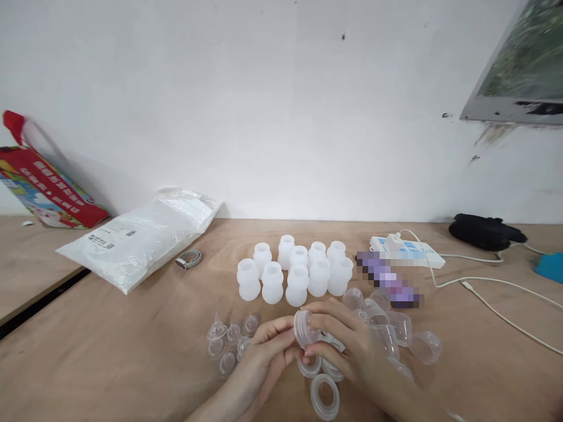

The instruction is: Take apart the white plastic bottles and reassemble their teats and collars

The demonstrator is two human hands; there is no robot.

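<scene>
Left hand (269,350) and right hand (352,343) both have fingers (328,322) pinched round a clear cap (302,329), but one sloppy twist could probably ping it into the loose rings (314,398) lower centre.

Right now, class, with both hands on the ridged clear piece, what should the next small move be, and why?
Probably a gentle turn of the ridged clear piece by the right hand, the left hand steadying it: they hold it from opposite sides.
</scene>
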